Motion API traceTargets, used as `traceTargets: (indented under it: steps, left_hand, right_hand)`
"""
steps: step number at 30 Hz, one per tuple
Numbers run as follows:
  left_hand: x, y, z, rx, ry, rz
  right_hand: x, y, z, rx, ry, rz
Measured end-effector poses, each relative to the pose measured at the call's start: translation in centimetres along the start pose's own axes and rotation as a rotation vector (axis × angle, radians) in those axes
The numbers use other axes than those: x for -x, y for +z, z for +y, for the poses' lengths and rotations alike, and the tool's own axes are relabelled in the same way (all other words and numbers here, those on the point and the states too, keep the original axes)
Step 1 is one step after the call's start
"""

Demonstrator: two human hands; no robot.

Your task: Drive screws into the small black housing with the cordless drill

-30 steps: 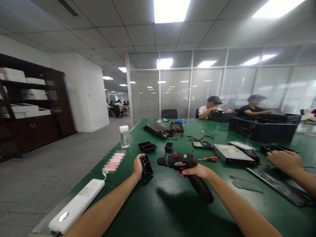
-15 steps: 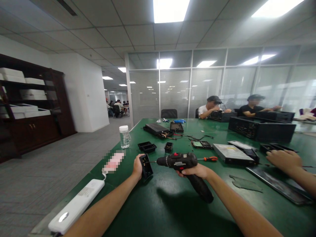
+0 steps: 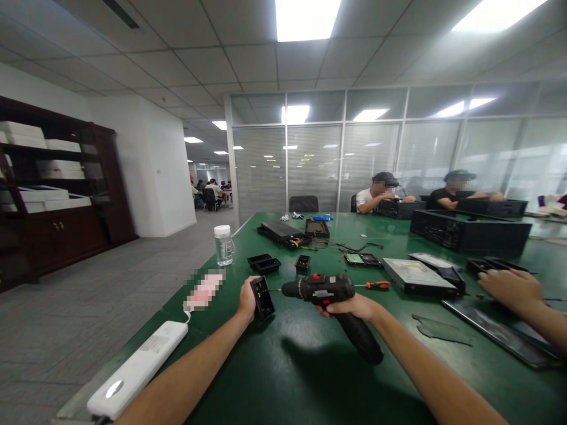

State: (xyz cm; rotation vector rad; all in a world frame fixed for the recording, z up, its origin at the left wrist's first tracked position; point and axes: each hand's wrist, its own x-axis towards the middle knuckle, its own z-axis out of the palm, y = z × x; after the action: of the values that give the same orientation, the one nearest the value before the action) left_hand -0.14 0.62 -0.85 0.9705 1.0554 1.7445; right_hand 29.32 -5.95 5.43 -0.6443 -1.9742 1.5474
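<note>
My left hand (image 3: 248, 300) grips a small black plastic box (image 3: 264, 300) by its side, tilted up with its open face turned to the right. Small brass-coloured spots show inside it. In my right hand (image 3: 349, 308) is a black cordless drill (image 3: 323, 289), wrapped round its handle and held level above the table. The drill's thin bit points left and reaches the box's inside; whether it touches a screw is too small to tell. Just behind the drill lies a screwdriver with an orange and black handle (image 3: 378, 285). A small black tray (image 3: 303, 264) sits beyond the drill.
Further black trays (image 3: 264, 264), an opened black device (image 3: 283, 232), a circuit board (image 3: 361, 260) and a silver disc drive (image 3: 419, 277) lie on the green table (image 3: 283, 378). A bottle (image 3: 224, 245) and a white power strip (image 3: 137, 369) line the left edge. Another person's hand (image 3: 509, 289) is at right.
My hands, the drill and the box stay almost exactly where they were. Across the table, a co-worker in black has lowered a hand slightly.
</note>
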Motion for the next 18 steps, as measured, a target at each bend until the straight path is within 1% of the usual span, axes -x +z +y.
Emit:
traceTargets:
  steps: [6,10,14,18]
  left_hand:
    - [0.01,0.1,-0.06,-0.02,0.024,0.013]
    - [-0.07,0.05,-0.14,-0.008,-0.007,0.012]
    - [-0.04,0.02,-0.06,-0.016,0.006,0.027]
    - [0.14,0.11,0.11,-0.007,0.013,0.027]
  right_hand:
    - [-0.12,-0.05,0.12,0.003,-0.043,-0.017]
    - [-0.18,-0.01,0.06,0.016,-0.04,-0.02]
    - [-0.16,-0.04,0.17,0.001,-0.021,0.002]
    - [-0.15,-0.13,0.13,0.011,-0.025,-0.017]
